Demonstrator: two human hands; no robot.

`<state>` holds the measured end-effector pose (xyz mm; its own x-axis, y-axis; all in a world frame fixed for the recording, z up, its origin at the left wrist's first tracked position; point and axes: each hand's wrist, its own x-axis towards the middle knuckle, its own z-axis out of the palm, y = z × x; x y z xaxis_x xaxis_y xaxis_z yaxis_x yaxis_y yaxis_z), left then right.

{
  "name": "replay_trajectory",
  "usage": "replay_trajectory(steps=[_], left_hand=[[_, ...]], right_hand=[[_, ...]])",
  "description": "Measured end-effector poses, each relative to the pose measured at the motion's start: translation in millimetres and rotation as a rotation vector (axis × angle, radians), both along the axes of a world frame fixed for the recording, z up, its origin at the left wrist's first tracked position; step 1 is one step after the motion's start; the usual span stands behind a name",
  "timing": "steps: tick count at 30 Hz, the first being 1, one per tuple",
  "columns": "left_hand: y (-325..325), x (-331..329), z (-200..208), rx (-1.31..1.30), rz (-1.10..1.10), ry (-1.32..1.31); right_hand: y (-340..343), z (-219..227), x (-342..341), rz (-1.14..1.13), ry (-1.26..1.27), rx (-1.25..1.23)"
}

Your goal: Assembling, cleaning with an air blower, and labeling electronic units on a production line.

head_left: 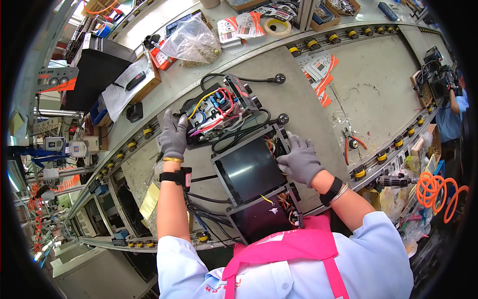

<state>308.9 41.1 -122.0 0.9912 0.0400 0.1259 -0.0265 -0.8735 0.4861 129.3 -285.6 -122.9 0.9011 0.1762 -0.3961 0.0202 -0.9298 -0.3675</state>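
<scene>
On the grey work board lies an opened electrical unit (214, 112) with its colored wires and circuit parts bare. My left hand (174, 137), in a grey glove, rests at its left edge with fingers stretched out. Nearer to me stands a black metal-cased unit (247, 167) with wires showing at its right end. My right hand (302, 160), also gloved, lies against that end, fingers spread. A second black-cased unit (256, 219) sits closest to my body, with a short yellow wire on top. Black power cords and plugs (280, 78) lie around the units.
Rails with yellow rollers (359, 173) border the board. Orange-handled pliers (353, 143) and printed labels (318, 72) lie to the right. Beyond are a clear bag of small parts (194, 42) and a tape roll (277, 28). A power screwdriver (396, 181) and orange coiled hose (438, 194) sit right; another person (453, 114) works farther off.
</scene>
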Motion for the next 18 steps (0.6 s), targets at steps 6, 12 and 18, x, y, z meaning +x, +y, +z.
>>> replay_trajectory(steps=[6, 12, 18], left_hand=[[12, 7, 0, 0.119, -0.059, 0.182], [6, 26, 10, -0.072, -0.043, 0.335], [-52, 42, 48, -0.353, -0.196, -0.094]], right_hand=[[-16, 8, -11, 0.103, -0.078, 0.004], [-15, 19, -12, 0.199, -0.043, 0.006], [-8, 16, 0, 0.23, 0.156, 0.015]])
